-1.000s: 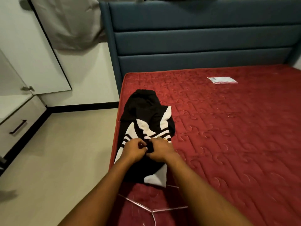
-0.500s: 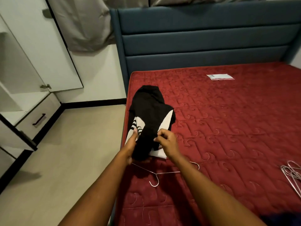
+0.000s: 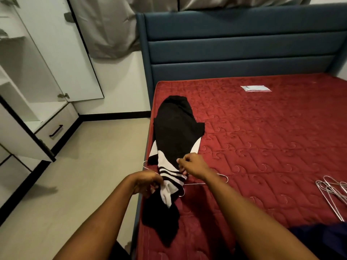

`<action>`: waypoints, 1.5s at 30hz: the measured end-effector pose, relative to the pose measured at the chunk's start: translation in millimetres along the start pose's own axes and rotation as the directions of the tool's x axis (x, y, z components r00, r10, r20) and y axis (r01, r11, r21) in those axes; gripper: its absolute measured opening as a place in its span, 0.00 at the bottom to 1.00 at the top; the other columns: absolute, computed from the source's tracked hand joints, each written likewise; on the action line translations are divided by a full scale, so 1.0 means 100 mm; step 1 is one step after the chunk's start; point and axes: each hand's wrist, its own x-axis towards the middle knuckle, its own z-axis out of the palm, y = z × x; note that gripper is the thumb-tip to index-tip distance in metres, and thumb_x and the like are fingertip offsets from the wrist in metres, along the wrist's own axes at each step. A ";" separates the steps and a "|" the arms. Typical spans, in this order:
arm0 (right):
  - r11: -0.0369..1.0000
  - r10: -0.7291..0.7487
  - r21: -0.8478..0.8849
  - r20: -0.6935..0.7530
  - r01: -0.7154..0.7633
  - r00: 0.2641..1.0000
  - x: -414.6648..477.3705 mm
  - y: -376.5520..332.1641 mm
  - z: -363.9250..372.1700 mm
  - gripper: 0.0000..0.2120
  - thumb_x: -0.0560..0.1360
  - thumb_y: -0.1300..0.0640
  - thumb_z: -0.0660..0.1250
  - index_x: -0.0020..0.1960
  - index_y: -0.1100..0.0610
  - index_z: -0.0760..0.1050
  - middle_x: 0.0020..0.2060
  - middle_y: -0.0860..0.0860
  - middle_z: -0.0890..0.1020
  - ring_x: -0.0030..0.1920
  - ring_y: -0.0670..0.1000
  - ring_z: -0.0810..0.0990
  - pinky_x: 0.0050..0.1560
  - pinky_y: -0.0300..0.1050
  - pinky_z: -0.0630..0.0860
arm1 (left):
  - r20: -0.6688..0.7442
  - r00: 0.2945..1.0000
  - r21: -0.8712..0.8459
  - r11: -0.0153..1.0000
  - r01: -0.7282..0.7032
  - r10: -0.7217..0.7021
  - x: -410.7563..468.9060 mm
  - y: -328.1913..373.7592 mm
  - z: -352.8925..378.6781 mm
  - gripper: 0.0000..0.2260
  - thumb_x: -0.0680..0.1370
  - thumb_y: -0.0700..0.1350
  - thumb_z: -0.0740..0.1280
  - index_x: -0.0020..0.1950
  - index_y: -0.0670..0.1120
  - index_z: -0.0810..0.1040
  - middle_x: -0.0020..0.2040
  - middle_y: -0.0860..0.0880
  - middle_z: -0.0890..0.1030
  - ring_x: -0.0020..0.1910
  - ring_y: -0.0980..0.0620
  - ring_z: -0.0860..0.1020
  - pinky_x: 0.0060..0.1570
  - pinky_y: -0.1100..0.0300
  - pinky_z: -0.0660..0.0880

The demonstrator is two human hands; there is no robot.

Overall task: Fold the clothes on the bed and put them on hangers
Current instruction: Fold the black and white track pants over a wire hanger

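Threading striped garment (image 3: 174,132) through hanger (image 3: 226,178); left hand (image 3: 147,182), right hand (image 3: 193,165) fingers clamped on striped garment; spare hangers (image 3: 332,192), blue garment (image 3: 323,239) pending.

A beige floor (image 3: 84,175) is bounded by a white wall (image 3: 122,81) with black skirting (image 3: 116,115). A white wardrobe (image 3: 62,53) with a drawer (image 3: 56,128) is set at the left. Grey curtains (image 3: 105,25) are hung behind the blue headboard (image 3: 234,44) of the red bed (image 3: 262,147).

One wide-angle head cam, looks fwd & down, close over edge of bed (image 3: 262,147).
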 end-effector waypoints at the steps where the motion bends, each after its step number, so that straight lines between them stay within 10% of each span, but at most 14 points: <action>1: 0.999 -0.007 -0.053 -0.010 0.006 1.000 -0.01 0.00 0.03 0.13 0.77 0.48 0.68 0.38 0.55 0.79 0.33 0.51 0.86 0.35 0.53 0.86 0.46 0.59 0.84 | -0.005 1.000 0.024 1.000 0.007 -0.007 -0.01 -0.03 -0.01 0.06 0.73 0.44 0.71 0.42 0.48 0.74 0.35 0.48 0.71 0.30 0.52 0.68 0.36 0.59 0.65; 5: 0.958 -0.047 -0.285 -0.024 0.038 0.999 -0.14 -0.07 0.13 0.13 0.72 0.43 0.72 0.37 0.51 0.79 0.36 0.49 0.86 0.40 0.48 0.84 0.49 0.53 0.82 | -0.141 0.982 0.147 0.984 -0.103 0.124 0.00 -0.11 0.00 0.14 0.77 0.43 0.72 0.34 0.49 0.73 0.31 0.47 0.69 0.28 0.52 0.67 0.31 0.63 0.65; 8: 0.952 0.058 -0.304 0.234 0.016 0.971 -0.31 -0.24 0.15 0.30 0.65 0.26 0.72 0.45 0.53 0.83 0.40 0.50 0.87 0.39 0.48 0.85 0.41 0.46 0.83 | -0.173 0.962 0.013 0.977 -0.211 0.210 -0.03 -0.12 0.06 0.09 0.79 0.40 0.70 0.39 0.44 0.76 0.29 0.46 0.70 0.26 0.52 0.66 0.27 0.64 0.63; 11: 0.922 0.104 -0.382 0.395 0.060 0.913 -0.39 -0.37 0.22 0.33 0.64 0.30 0.77 0.58 0.51 0.77 0.52 0.51 0.84 0.46 0.49 0.84 0.41 0.45 0.80 | -0.219 0.929 -0.206 0.917 -0.342 0.297 -0.08 -0.03 0.15 0.04 0.81 0.36 0.65 0.47 0.39 0.79 0.37 0.42 0.78 0.30 0.51 0.75 0.30 0.61 0.74; 14: 0.824 0.007 -0.549 0.252 0.137 0.968 -0.25 -0.33 0.22 0.16 0.73 0.51 0.76 0.56 0.57 0.78 0.52 0.57 0.83 0.53 0.58 0.82 0.47 0.47 0.76 | -0.375 0.894 -0.329 0.867 -0.375 0.244 0.05 0.01 0.18 0.09 0.79 0.31 0.61 0.53 0.36 0.80 0.41 0.39 0.82 0.31 0.45 0.80 0.34 0.53 0.81; 19: 0.854 0.010 -0.519 -0.038 -0.028 0.999 0.06 -0.18 -0.10 0.05 0.71 0.58 0.66 0.46 0.54 0.78 0.46 0.55 0.84 0.50 0.60 0.82 0.41 0.46 0.73 | -0.821 0.564 0.004 0.987 -0.158 0.093 0.53 -0.15 -0.13 0.11 0.77 0.45 0.69 0.56 0.40 0.79 0.51 0.40 0.84 0.50 0.38 0.83 0.44 0.53 0.77; 22: 0.886 -0.007 -0.461 -0.129 -0.054 0.992 0.19 -0.04 -0.19 0.09 0.68 0.62 0.63 0.44 0.51 0.77 0.42 0.52 0.84 0.47 0.59 0.83 0.39 0.47 0.75 | -0.763 0.647 -0.050 0.996 -0.073 0.009 0.90 -0.29 -0.31 0.20 0.75 0.53 0.73 0.61 0.42 0.78 0.57 0.40 0.82 0.54 0.36 0.81 0.52 0.49 0.80; 24: 0.911 -0.014 -0.407 -0.193 -0.067 0.981 0.27 0.01 -0.23 0.07 0.69 0.60 0.62 0.42 0.50 0.76 0.40 0.52 0.84 0.46 0.60 0.83 0.39 0.47 0.73 | -0.726 0.684 -0.181 0.979 -0.092 -0.070 1.10 -0.38 -0.43 0.12 0.69 0.51 0.75 0.46 0.44 0.84 0.46 0.42 0.85 0.47 0.38 0.85 0.47 0.44 0.84; 29: 0.960 -0.051 -0.276 -0.351 -0.051 0.935 0.56 -0.11 -0.29 0.13 0.72 0.52 0.57 0.47 0.55 0.79 0.45 0.55 0.85 0.51 0.62 0.82 0.46 0.52 0.77 | -0.755 0.624 -0.404 0.893 -0.199 -0.202 1.04 -0.44 -0.59 0.03 0.76 0.35 0.71 0.44 0.36 0.83 0.33 0.41 0.82 0.27 0.44 0.82 0.35 0.44 0.84; 32: 0.966 -0.082 -0.257 -0.346 -0.010 0.935 0.60 -0.21 -0.22 0.16 0.76 0.57 0.60 0.60 0.50 0.80 0.56 0.53 0.84 0.59 0.59 0.81 0.57 0.52 0.77 | -0.821 0.557 -0.252 0.954 -0.160 -0.123 0.87 -0.47 -0.57 0.07 0.76 0.42 0.73 0.50 0.39 0.82 0.44 0.41 0.85 0.40 0.41 0.85 0.47 0.49 0.83; 36: 0.908 -0.286 -0.408 -0.436 0.096 0.853 0.35 -0.05 -0.06 0.19 0.74 0.52 0.68 0.64 0.53 0.77 0.59 0.53 0.80 0.60 0.58 0.78 0.59 0.51 0.74 | -0.880 0.237 0.370 0.907 -0.201 0.412 0.63 -0.38 -0.23 0.07 0.77 0.42 0.69 0.55 0.45 0.79 0.49 0.45 0.81 0.49 0.45 0.79 0.46 0.54 0.73; 41: 0.728 -0.086 -0.681 0.018 0.075 0.996 0.17 0.27 0.15 0.38 0.66 0.37 0.77 0.69 0.54 0.70 0.63 0.55 0.74 0.62 0.60 0.76 0.59 0.56 0.78 | -0.449 0.497 0.642 0.655 -0.399 0.743 0.67 -0.26 0.22 0.04 0.75 0.43 0.68 0.48 0.48 0.82 0.44 0.49 0.82 0.43 0.50 0.79 0.45 0.57 0.75; 45: 0.818 -0.061 -0.575 -0.096 -0.005 0.994 0.18 0.32 0.15 0.22 0.75 0.50 0.72 0.67 0.53 0.73 0.62 0.57 0.79 0.61 0.63 0.79 0.58 0.54 0.78 | -0.387 0.521 0.683 0.616 -0.391 0.760 0.69 -0.26 0.35 0.06 0.76 0.41 0.68 0.41 0.41 0.82 0.41 0.44 0.81 0.41 0.46 0.77 0.42 0.55 0.71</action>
